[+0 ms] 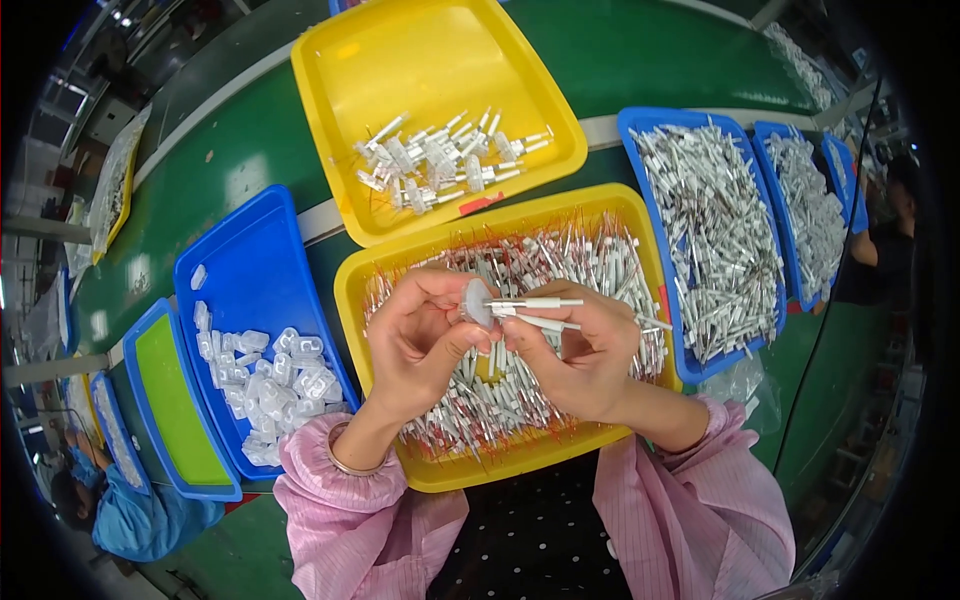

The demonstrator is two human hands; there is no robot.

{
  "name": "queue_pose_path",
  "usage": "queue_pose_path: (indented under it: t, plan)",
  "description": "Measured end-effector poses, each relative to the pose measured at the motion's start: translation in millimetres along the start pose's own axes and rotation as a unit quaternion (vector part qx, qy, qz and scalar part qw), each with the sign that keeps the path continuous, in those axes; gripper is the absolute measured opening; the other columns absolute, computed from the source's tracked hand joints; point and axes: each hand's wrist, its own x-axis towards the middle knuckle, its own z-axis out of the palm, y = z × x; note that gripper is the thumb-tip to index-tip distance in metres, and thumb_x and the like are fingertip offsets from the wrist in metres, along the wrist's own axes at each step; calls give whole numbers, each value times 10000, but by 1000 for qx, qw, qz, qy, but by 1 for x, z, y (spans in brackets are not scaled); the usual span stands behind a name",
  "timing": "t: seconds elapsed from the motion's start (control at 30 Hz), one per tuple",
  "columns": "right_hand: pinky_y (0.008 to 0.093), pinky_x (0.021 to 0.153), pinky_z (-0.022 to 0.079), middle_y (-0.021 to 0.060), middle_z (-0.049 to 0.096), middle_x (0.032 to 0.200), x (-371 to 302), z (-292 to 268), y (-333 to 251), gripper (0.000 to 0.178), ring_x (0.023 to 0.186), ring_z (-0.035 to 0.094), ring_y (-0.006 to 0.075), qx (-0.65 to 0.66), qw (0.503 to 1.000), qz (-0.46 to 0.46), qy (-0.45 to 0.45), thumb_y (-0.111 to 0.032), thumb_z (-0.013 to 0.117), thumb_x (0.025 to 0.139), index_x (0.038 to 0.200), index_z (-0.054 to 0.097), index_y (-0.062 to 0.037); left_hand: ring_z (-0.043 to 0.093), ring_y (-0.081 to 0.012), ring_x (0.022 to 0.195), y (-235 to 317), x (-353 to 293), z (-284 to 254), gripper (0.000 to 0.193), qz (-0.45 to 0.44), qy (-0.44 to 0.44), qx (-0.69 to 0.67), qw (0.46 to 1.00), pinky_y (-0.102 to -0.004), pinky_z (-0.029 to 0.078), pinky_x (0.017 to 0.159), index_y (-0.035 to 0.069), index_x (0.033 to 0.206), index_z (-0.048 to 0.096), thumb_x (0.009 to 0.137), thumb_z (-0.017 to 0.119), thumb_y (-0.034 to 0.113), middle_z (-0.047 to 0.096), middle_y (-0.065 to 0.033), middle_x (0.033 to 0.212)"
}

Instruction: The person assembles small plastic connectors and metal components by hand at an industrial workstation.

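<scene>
Between the thumb and fingers of my left hand (412, 345) is a clear plastic housing (477, 303), held up over the near yellow tray (480, 478). My right hand (590, 355) pinches slim white tubes (548, 302) whose inner ends meet the housing; how far they go in is hidden by the fingers. Below both hands, the tray is heaped with white tubular parts (480, 400) on thin red wires. More clear housings (280, 385) lie in the blue tray (235, 240) on the left.
A far yellow tray (400, 60) bears several housings fitted with white tubes (435, 160). Blue trays on the right hold piled white tubular parts (710, 230) and clear pieces (805, 200). A blue-rimmed green tray (180, 400) stands left. Other people (150, 510) sit at both sides.
</scene>
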Motion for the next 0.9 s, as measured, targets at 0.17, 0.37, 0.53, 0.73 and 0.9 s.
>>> queue_pose_path:
  t: [0.17, 0.37, 0.53, 0.73, 0.9]
  plan:
    - [226, 601, 489, 119, 636, 823, 15, -11, -7, 134, 719, 623, 142, 59, 980, 186, -47, 14, 631, 781, 912, 620, 41, 587, -165, 780, 8, 25, -15, 256, -27, -7, 2, 1000, -272, 491, 665, -68, 1078, 466, 833, 539, -46, 578, -140, 941]
    - [341, 703, 486, 148, 605, 908, 26, -76, -10, 246, 801, 605, 292, -503, 851, 128, -85, -8, 607, 752, 997, 599, 9, 619, -162, 711, -4, 85, -48, 251, 42, 275, 175, 945, -268, 524, 587, -77, 968, 532, 765, 637, 26, 617, -132, 804]
    - [457, 746, 451, 237, 506, 1098, 7, -142, 34, 442, 894, 551, 406, -697, 699, 134, -87, 6, 575, 733, 1161, 468, -23, 638, -248, 738, -16, 102, -63, 305, 68, 302, 379, 872, -326, 508, 660, -100, 1005, 529, 762, 618, 60, 611, -208, 916]
    - [463, 720, 438, 241, 588, 914, 12, -163, 48, 311, 872, 561, 414, -633, 764, 105, -67, 32, 568, 720, 1027, 528, 6, 598, -352, 781, 75, 47, -63, 265, -7, 217, 746, 629, -411, 498, 672, 7, 916, 572, 652, 562, -8, 593, -173, 906]
    - [447, 629, 450, 225, 603, 691, 19, -162, 43, 42, 668, 586, 409, -613, 783, 107, 17, 9, 546, 739, 734, 582, 30, 638, -272, 742, 121, -42, -132, 104, -217, 235, 868, 378, -351, 506, 612, 108, 729, 661, 681, 575, 74, 651, -106, 779]
